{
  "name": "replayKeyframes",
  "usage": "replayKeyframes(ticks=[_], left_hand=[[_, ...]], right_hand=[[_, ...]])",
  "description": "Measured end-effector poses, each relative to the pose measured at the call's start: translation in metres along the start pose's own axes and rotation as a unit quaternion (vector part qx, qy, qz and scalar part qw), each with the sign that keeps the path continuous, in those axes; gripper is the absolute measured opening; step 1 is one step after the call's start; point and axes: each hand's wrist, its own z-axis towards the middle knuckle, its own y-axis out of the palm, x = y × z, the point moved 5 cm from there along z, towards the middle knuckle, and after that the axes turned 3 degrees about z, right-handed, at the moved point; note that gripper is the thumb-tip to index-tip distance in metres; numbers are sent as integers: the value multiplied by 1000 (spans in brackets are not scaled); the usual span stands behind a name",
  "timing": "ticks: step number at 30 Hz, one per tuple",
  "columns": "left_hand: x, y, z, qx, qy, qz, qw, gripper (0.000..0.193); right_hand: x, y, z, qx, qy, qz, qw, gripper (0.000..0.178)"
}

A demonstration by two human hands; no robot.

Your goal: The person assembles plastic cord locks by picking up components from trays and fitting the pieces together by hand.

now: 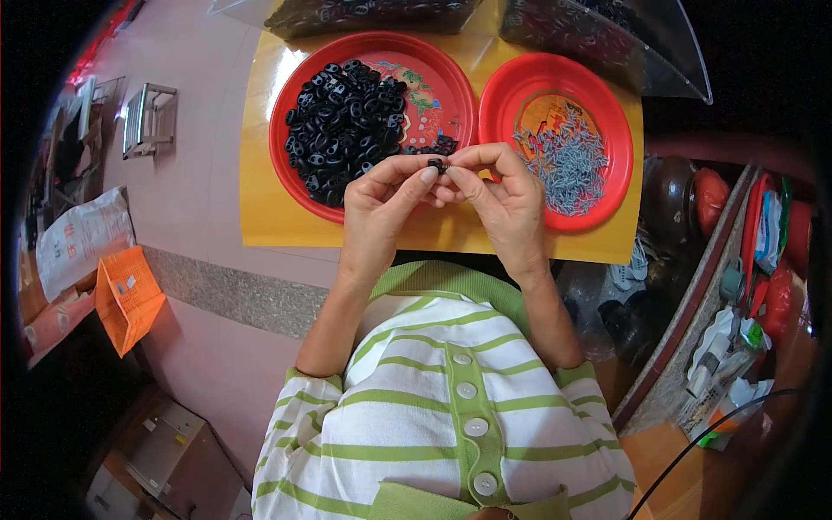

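Note:
My left hand (384, 199) pinches a small black plastic piece (436, 163) between thumb and fingertips, above the table's near edge. My right hand (503, 195) meets it there, its thumb and forefinger closed at the piece's right side; whatever they grip is too small and covered to make out. Beyond the left hand, a round red tray (459, 78) holds a heap of black oval plastic parts with two holes (342, 121). Another red tray (494, 100), behind and beside the right hand, carries many loose grey screws (572, 173).
Both trays rest on a yellow tabletop (290, 230). Clear plastic bins (598, 43) with black parts stand along its far edge. On the floor to the left are a metal stool (147, 121) and an orange basket (128, 295). Bags and small goods crowd a shelf at right.

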Motion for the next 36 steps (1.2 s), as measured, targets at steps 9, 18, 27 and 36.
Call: replayKeyframes(ticks=[9, 18, 27, 36], left_hand=[[4, -1, -3, 16, 43, 34, 998, 19], [2, -2, -2, 13, 58, 86, 995, 18], [-6, -14, -5, 21, 8, 19, 1000, 17], [-5, -16, -8, 30, 3, 40, 999, 16]], right_hand=[[-21, 5, 5, -10, -98, -223, 970, 7], [-10, 5, 4, -23, -77, -201, 976, 5], [8, 5, 2, -55, 76, -25, 995, 11], [2, 10, 5, -56, 3, -146, 988, 8]])
